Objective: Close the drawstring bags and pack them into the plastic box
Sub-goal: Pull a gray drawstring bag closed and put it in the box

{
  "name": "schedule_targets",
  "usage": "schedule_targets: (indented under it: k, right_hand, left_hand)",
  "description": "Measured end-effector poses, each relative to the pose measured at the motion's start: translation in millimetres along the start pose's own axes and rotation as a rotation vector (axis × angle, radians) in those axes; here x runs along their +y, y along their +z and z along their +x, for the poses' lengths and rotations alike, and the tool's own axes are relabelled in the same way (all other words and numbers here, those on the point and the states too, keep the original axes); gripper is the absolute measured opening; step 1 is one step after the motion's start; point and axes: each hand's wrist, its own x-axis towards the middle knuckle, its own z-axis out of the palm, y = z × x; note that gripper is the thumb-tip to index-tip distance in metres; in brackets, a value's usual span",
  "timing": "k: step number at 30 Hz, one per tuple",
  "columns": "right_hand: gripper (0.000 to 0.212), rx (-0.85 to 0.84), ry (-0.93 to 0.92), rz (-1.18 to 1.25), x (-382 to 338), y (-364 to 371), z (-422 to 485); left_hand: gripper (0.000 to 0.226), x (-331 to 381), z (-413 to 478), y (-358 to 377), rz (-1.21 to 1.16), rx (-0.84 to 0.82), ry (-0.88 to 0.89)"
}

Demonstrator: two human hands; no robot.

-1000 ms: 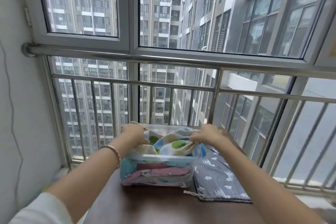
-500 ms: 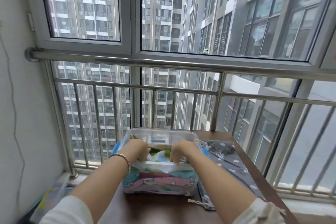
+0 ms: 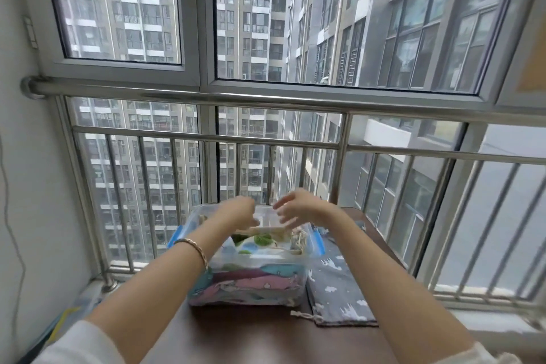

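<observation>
A clear plastic box (image 3: 304, 257) with blue clips stands on the brown table (image 3: 251, 334). Folded drawstring bags fill it: a pale one with green prints (image 3: 254, 242) lies on top, pink and teal ones (image 3: 254, 281) show through the front wall. A grey bag with white prints (image 3: 336, 287) lies flat on the table, right of the box. My left hand (image 3: 239, 213) and my right hand (image 3: 298, 208) hover just above the box, blurred, fingers loose, holding nothing.
A steel railing (image 3: 266, 139) and large windows stand directly behind the table. A white wall (image 3: 23, 186) with a thin cable is on the left. A yellow-and-blue object (image 3: 62, 322) lies on the floor at the lower left.
Both hands were pressing the pale bag down into the box; now they have let go and lifted above it, and the bag lies inside.
</observation>
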Motion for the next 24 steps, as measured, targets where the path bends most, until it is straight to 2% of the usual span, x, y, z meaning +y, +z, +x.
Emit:
schedule_targets:
  k: [2,4,6,8,10,13,16,18,22,24]
  right_hand:
    - [0.022,0.058,-0.104,0.239,-6.3,-27.5,-28.6]
    - [0.02,0.182,-0.169,0.351,1.0,-52.4,-53.1]
    - [0.02,0.311,-0.155,0.349,20.2,-68.1,-69.4]
    - [0.02,0.381,-0.046,0.2,55.1,-76.9,-82.8]
    - [0.02,0.361,0.098,-0.029,95.4,-76.6,-89.9]
    - [0.024,0.219,0.279,-0.351,149.9,-63.6,-94.3]
    - [0.041,0.053,0.401,-0.536,182.8,-42.9,-102.6]
    - [0.046,0.003,0.451,-0.606,194.2,-31.4,-102.7]
    - [0.056,0.086,0.473,-0.739,199.7,-13.2,-101.2]
    - [0.057,0.123,0.475,-0.825,196.9,-7.7,-101.1]
  left_hand:
    - [0.006,40.9,-7.8,-12.2,-0.02,0.181,0.048]
    - [0.01,86.0,-20.0,-14.3,-0.052,0.256,0.136]
    - [0.012,125.0,-34.2,-4.4,-0.112,0.218,0.271]
    - [0.016,160.2,-49.4,17.9,-0.16,0.091,0.412]
    - [0.014,181.3,-60.4,45.4,-0.06,-0.028,0.462]
    - [0.022,189.4,-65.7,83.5,0.18,-0.135,0.43]
    - [0.035,186.3,-63.1,108.3,0.325,-0.196,0.369]
    - [0.037,182.3,-59.4,116.7,0.326,-0.217,0.337]
    - [0.035,177.2,-54.6,124.9,0.276,-0.193,0.327]
    - [0.03,175.8,-51.2,125.7,0.164,-0.127,0.337]
